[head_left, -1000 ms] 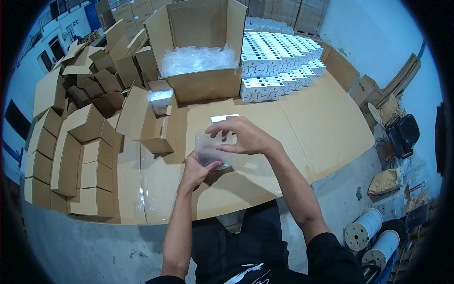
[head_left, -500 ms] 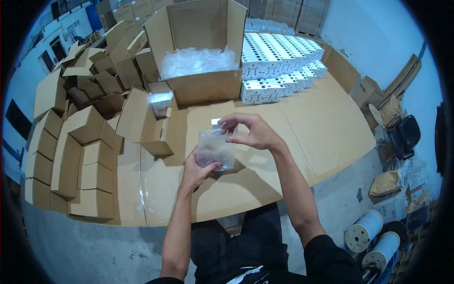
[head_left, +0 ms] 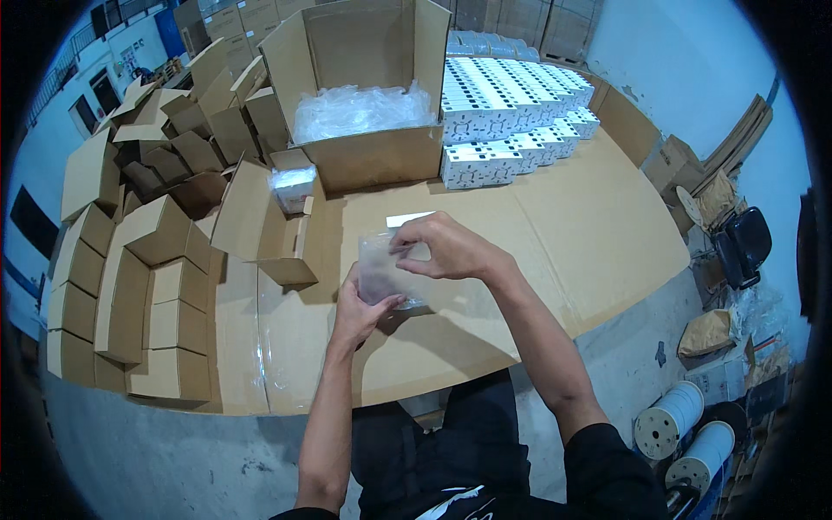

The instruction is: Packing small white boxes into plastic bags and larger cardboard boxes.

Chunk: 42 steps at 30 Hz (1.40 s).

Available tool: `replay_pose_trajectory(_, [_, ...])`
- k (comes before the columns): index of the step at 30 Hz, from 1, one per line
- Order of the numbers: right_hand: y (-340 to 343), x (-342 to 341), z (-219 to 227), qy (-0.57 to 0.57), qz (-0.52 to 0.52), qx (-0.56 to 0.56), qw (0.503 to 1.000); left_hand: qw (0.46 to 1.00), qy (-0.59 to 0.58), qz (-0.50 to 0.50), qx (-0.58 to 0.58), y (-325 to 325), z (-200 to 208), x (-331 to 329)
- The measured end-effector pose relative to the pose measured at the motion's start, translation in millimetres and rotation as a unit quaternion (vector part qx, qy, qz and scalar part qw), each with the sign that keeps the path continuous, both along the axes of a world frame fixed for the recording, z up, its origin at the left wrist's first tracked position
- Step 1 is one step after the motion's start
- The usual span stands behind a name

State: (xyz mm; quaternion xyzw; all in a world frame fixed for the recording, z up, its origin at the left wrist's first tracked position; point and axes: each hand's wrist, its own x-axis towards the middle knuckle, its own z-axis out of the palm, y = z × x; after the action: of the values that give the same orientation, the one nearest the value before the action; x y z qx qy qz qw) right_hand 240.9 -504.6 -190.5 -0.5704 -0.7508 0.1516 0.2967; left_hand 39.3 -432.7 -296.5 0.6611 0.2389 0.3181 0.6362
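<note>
Both my hands hold a small clear plastic bag (head_left: 378, 270) above the cardboard-covered table (head_left: 555, 234). My left hand (head_left: 357, 305) grips its lower edge from below. My right hand (head_left: 444, 246) pinches its upper right corner. A white strip (head_left: 409, 218) lies flat on the table just beyond my right hand. To the left of the bag stands a small open cardboard box (head_left: 282, 234) with a plastic-wrapped white item (head_left: 293, 187) on it.
A big open carton (head_left: 368, 156) filled with clear plastic bags stands at the back. Rows of small white boxes (head_left: 511, 113) sit to its right. Stacks of folded small cardboard boxes (head_left: 130, 260) fill the left side. Cable spools (head_left: 676, 425) stand on the floor at the right.
The bag has been lifted slightly and turned more upright between my hands. My right hand shifted from its middle to its upper corner.
</note>
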Motion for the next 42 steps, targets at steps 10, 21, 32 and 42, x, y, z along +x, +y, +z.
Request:
replay_pose_trajectory(10, [6,21,-27,0.312,-0.035,0.098,0.944,1.0,-0.001,0.003,0.008,6,-13,2])
replay_pose_trajectory(21, [-1,25,-90,0.296,-0.214,0.066,0.929,1.0,0.006,0.01,0.019,9,-6,3])
replay_pose_trajectory(32, [12,37,-104,0.565,-0.229,0.197,0.768,1.0,-0.014,-0.01,0.0,14,-9,9])
replay_pose_trajectory(42, [8,27,-101,0.656,-0.11,0.166,0.728,0.999,0.038,-0.024,0.008,15,-5,7])
